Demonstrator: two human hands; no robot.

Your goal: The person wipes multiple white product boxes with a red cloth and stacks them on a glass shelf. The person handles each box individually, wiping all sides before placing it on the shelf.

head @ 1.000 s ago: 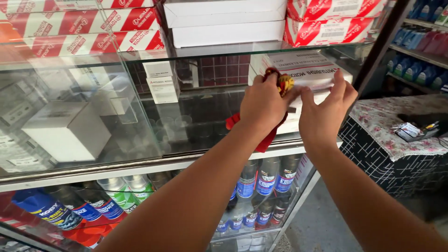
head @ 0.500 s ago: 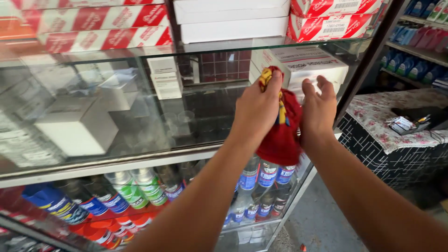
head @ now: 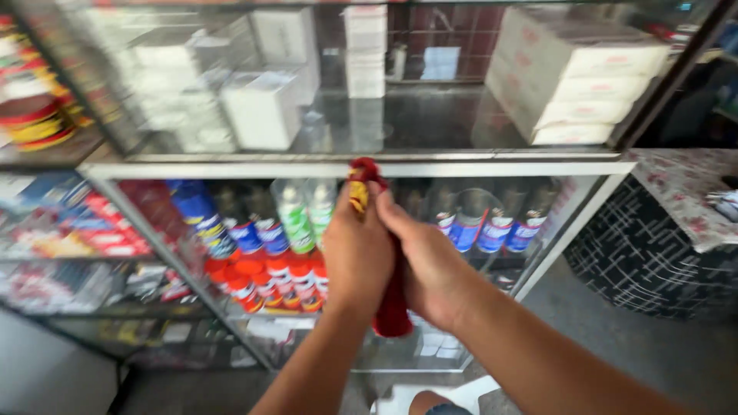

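Both my hands are clasped around a red cloth [head: 392, 311] with a yellow patch near its top. My left hand [head: 355, 257] grips its upper part and my right hand [head: 430, 265] wraps the middle, the two hands touching. The cloth sticks out above my fingers and hangs below them. My hands sit in front of a glass display cabinet [head: 354, 169], level with its lower compartment of bottles and cans [head: 296, 219].
White boxes [head: 265, 107] and stacked cartons [head: 576, 73] fill the cabinet's upper shelf. Red and blue tins [head: 254, 277] stand lower left. A counter with a patterned cloth [head: 676, 188] and a dark grid-patterned front stands at the right. Grey floor lies below.
The view has tilted downward. My hands have dropped from the upper glass shelf to the lower compartment and closed together around the red cloth.
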